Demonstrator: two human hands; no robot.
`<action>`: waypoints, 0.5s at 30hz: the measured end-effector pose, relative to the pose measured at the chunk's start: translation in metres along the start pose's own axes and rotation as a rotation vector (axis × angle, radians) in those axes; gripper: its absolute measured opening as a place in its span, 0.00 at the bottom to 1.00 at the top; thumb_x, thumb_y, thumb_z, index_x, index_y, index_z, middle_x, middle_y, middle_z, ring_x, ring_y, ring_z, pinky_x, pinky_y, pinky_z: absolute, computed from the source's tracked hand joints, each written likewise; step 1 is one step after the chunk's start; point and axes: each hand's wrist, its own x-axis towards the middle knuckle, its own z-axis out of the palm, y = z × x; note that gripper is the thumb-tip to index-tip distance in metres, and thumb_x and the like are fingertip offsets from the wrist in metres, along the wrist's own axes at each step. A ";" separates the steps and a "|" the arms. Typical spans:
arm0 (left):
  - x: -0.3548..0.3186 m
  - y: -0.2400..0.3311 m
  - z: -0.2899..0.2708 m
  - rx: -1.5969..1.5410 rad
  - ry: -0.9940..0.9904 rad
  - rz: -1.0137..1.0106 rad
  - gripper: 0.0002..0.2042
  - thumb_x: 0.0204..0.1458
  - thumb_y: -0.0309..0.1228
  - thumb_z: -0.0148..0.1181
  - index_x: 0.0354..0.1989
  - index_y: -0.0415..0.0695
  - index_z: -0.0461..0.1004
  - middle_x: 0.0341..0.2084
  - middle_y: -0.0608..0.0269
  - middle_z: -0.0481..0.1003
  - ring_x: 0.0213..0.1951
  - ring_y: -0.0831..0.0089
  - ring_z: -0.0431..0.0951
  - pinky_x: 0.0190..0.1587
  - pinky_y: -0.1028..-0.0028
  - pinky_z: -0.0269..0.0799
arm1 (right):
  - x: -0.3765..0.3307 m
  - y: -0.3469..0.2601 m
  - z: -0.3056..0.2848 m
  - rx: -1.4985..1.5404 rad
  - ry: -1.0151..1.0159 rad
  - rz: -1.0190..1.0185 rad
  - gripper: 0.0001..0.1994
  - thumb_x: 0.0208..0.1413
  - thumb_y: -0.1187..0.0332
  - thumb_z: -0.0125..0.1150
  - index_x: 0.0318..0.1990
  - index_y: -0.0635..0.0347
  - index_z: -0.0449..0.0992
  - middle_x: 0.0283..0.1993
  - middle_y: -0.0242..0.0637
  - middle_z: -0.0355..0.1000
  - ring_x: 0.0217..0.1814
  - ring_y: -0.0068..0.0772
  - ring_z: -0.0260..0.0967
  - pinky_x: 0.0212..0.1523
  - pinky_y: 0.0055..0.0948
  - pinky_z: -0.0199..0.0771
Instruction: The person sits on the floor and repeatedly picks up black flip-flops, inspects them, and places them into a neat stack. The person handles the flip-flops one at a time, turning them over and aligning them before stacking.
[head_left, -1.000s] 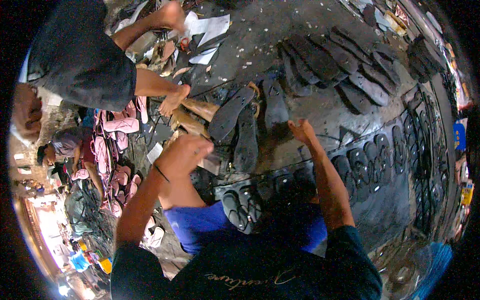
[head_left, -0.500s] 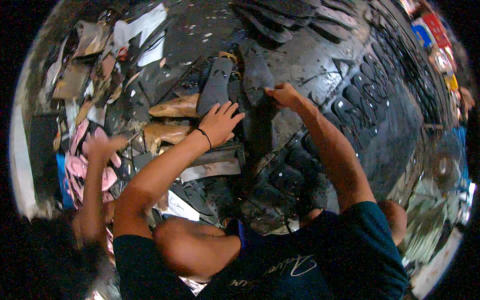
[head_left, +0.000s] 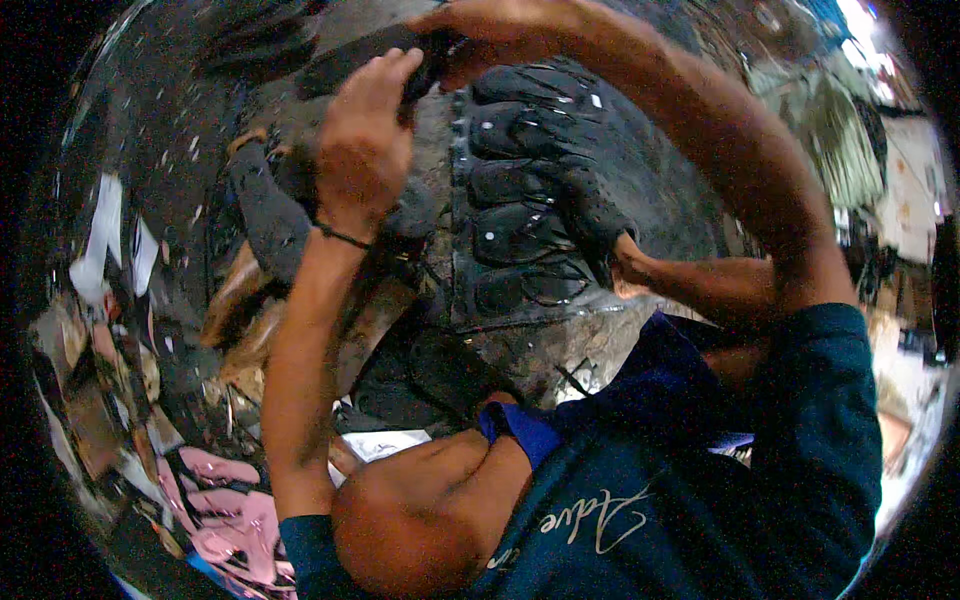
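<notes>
My left hand [head_left: 365, 145], a dark band at its wrist, is raised at the upper middle. Its fingers are closed against a black sole-shaped piece [head_left: 425, 70]. Reaching across the top, my right hand [head_left: 458, 60] meets the same piece from the far side; its fingers are shadowed and blurred. Below my left hand lies a dark grey sole-shaped piece [head_left: 265, 205], with tan foot-shaped forms [head_left: 235, 290] beside it. Just right of my hands is a row of black thong sandals [head_left: 515, 195] laid side by side.
Pink sandal pieces [head_left: 235, 510] lie at the lower left, below white scraps [head_left: 100, 235]. My lower leg [head_left: 700, 285] extends into the scene on the right, black footwear [head_left: 595, 205] at its end. A pale bundle [head_left: 825, 125] stands at the upper right.
My view has swung to the right. My hands, apart over the grey pieces before, have come together at a black sole-shaped piece. The other person's arm at left has left view.
</notes>
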 end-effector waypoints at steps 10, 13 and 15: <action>0.158 -0.007 -0.074 -0.886 -0.041 -0.094 0.30 0.57 0.33 0.61 0.66 0.34 0.60 0.64 0.43 0.61 0.63 0.62 0.65 0.66 0.64 0.59 | -0.237 -0.138 0.006 0.206 0.477 0.228 0.31 0.55 0.40 0.57 0.48 0.64 0.74 0.45 0.42 0.75 0.51 0.36 0.70 0.57 0.43 0.68; 0.169 -0.012 -0.083 -0.622 -0.079 -0.198 0.32 0.57 0.34 0.62 0.67 0.36 0.58 0.62 0.44 0.64 0.62 0.61 0.66 0.66 0.63 0.60 | -0.268 -0.142 0.024 0.068 0.636 0.204 0.30 0.54 0.45 0.62 0.50 0.66 0.74 0.47 0.43 0.75 0.53 0.34 0.70 0.58 0.40 0.67; 0.162 0.013 -0.038 -0.935 -0.185 -0.288 0.31 0.58 0.36 0.61 0.67 0.38 0.59 0.62 0.46 0.65 0.61 0.60 0.67 0.66 0.62 0.60 | -0.308 -0.128 0.034 0.028 0.756 0.266 0.30 0.54 0.48 0.66 0.52 0.68 0.74 0.49 0.44 0.75 0.55 0.34 0.70 0.59 0.38 0.67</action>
